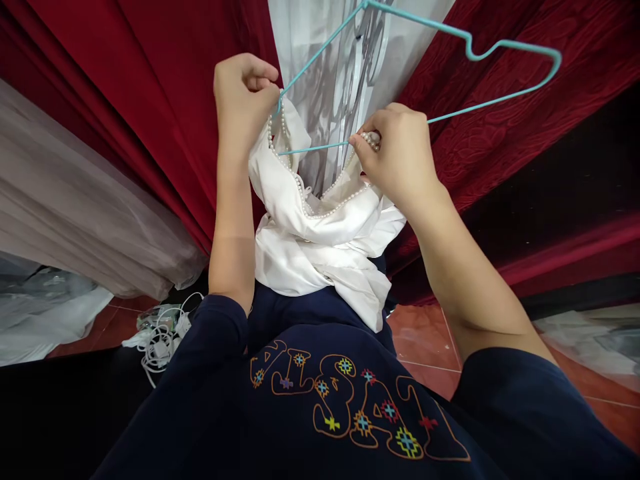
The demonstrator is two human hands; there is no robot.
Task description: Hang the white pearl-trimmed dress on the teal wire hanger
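Observation:
A white garment (320, 233) with pearl beading along its neckline (320, 215) hangs gathered in front of my waist. My left hand (243, 97) is closed in a pinch on the garment's beaded edge, at the left end of a light blue wire hanger (425, 20). That end of the hanger sits at the beaded edge. Closed on the opposite beaded edge, my right hand (400, 150) covers part of the hanger's lower bar. The bar crosses the neck opening, and the hanger's right end sticks out bare beyond my right hand.
Dark red curtains (165, 100) hang on both sides, with pale sheer fabric (85, 180) at the left. A white metal frame (357, 73) stands behind the hanger. White cables (163, 340) lie tangled at lower left, near the red tiled floor (425, 333).

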